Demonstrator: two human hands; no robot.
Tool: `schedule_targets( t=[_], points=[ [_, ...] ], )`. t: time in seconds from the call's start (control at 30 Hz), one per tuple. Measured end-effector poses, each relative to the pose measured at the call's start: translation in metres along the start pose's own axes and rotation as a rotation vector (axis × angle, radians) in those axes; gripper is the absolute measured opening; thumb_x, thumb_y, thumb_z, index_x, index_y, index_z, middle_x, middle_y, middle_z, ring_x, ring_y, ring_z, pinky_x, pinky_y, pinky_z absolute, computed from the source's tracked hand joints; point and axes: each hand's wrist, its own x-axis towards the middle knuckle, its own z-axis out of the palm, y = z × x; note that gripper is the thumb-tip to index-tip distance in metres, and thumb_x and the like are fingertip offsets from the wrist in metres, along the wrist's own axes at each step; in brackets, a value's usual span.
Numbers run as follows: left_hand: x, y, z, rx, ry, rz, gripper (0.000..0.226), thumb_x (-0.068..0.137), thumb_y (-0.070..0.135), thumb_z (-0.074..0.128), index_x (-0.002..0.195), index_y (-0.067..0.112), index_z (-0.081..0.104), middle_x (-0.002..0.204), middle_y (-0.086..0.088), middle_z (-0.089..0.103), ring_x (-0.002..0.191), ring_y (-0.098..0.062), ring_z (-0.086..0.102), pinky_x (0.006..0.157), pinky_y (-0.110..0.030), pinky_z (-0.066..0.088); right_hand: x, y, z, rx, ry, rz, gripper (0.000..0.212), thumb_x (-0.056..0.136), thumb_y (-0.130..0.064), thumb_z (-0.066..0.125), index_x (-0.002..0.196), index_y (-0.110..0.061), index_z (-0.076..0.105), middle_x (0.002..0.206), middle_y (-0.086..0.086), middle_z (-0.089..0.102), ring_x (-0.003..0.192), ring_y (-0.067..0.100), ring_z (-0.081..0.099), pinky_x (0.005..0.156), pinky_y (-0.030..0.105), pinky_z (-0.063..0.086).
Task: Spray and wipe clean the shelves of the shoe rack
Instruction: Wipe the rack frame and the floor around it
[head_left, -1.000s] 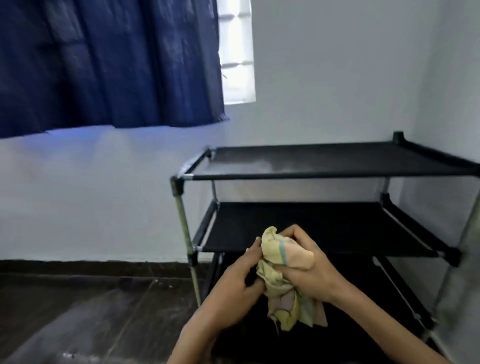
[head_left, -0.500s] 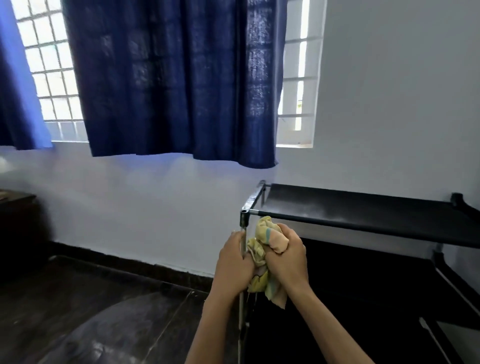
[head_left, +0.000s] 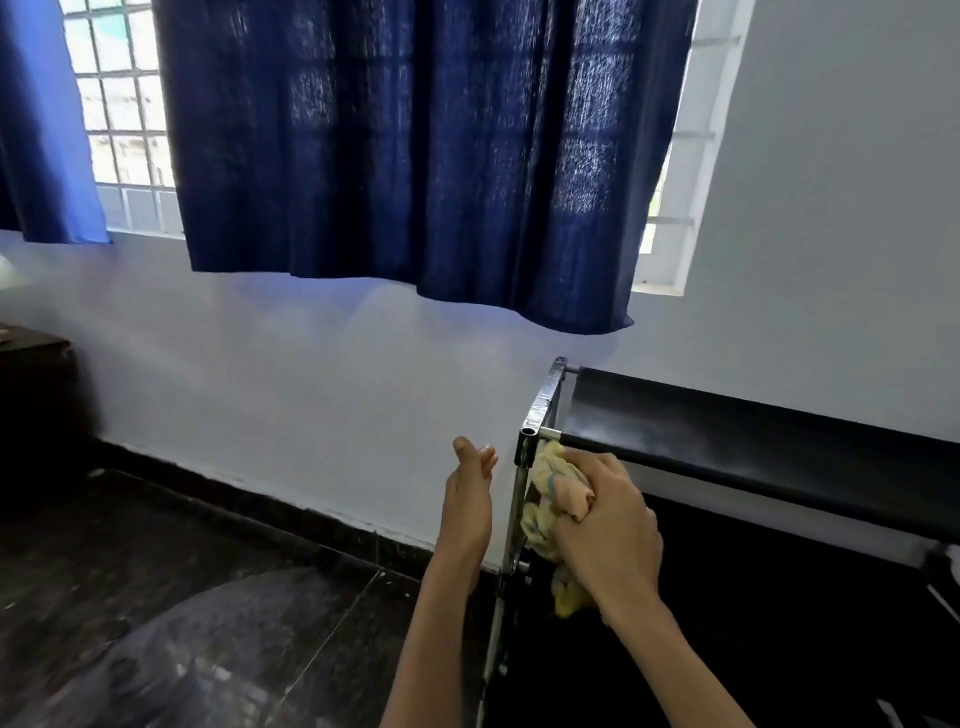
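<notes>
The shoe rack (head_left: 748, 441) stands against the white wall, below and to one side of the dark blue curtain (head_left: 415, 156), and it serves as the landmark here. The right hand (head_left: 605, 525) sits at the rack's near front corner, just under the end of the top shelf's front bar, its fingers (head_left: 597, 467) clamped round a bunched yellow cloth (head_left: 545, 512). The cloth lies against, or just beside, the shiny corner post (head_left: 511, 525); which of the two cannot be told from this angle. The left hand (head_left: 467, 499) is held in the air just outside that post, palm turned toward the rack, fingers straight and close together, gripping nothing and touching nothing.

As for progress, the top shelf (head_left: 727, 415) shows a faint pale haze along its front strip, which may be spray mist, dust or plain glare; it is too soft to settle. No spray bottle is in view. The lower shelves lie in deep shadow below the right hand, and their condition cannot be read. My judgement is that the wiping is at an early or middle stage: the cloth is gathered and ready at the frame's corner, while the broad black surface of the top shelf and the tiers beneath it look yet to be wiped.
</notes>
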Motion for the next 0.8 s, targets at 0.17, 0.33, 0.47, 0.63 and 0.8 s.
schedule_targets(
  t=[0.17,0.33,0.47,0.63,0.8],
  points=[
    [0.012,-0.006,0.010,-0.129,-0.053,-0.034,0.082,0.091,0.058,-0.003,0.137,0.010,0.046,0.140,-0.005,0.049,0.133,-0.014,0.041,0.110,-0.028,0.022,-0.018,0.008,0.003,-0.035,0.003,0.081,0.040,0.079,-0.014,0.066,0.111,-0.038,0.062,0.098,-0.020,0.057,0.075,0.003,0.048,0.062,0.022,0.034],
    [0.016,-0.001,0.020,-0.286,-0.144,-0.081,0.098,0.074,0.075,-0.004,0.107,0.016,0.067,0.105,-0.019,0.066,0.095,-0.027,0.064,0.075,-0.028,0.049,0.001,-0.016,0.018,-0.158,0.128,-0.346,0.046,0.080,-0.019,0.074,0.125,-0.020,0.064,0.125,-0.004,0.062,0.112,0.019,0.056,0.082,0.034,0.052],
    [0.013,-0.002,0.018,-0.306,-0.142,-0.060,0.103,0.067,0.079,-0.005,0.086,0.004,0.063,0.067,-0.026,0.057,0.058,-0.036,0.058,0.037,-0.022,0.016,0.010,-0.005,0.043,-0.426,-0.179,-0.277,0.050,0.099,-0.028,0.037,0.149,-0.029,0.027,0.152,-0.007,0.028,0.139,0.015,0.027,0.108,0.037,0.036],
    [0.019,-0.011,0.015,-0.271,-0.130,-0.090,0.099,0.079,0.070,-0.013,0.116,0.016,0.062,0.105,0.001,0.070,0.086,-0.004,0.066,0.070,-0.009,0.046,-0.013,0.015,0.048,-0.299,-0.159,-0.253,0.037,0.095,-0.047,0.047,0.132,-0.045,0.047,0.131,-0.021,0.049,0.108,-0.007,0.042,0.087,0.006,0.035],
    [0.021,-0.012,0.014,-0.253,-0.129,-0.101,0.097,0.079,0.070,-0.012,0.109,0.019,0.065,0.102,0.000,0.070,0.086,0.002,0.064,0.061,-0.009,0.045,-0.002,0.011,0.040,-0.308,0.064,-0.304,0.037,0.094,-0.041,0.056,0.130,-0.035,0.058,0.130,-0.014,0.056,0.112,0.001,0.045,0.088,0.024,0.041]
  ],
)
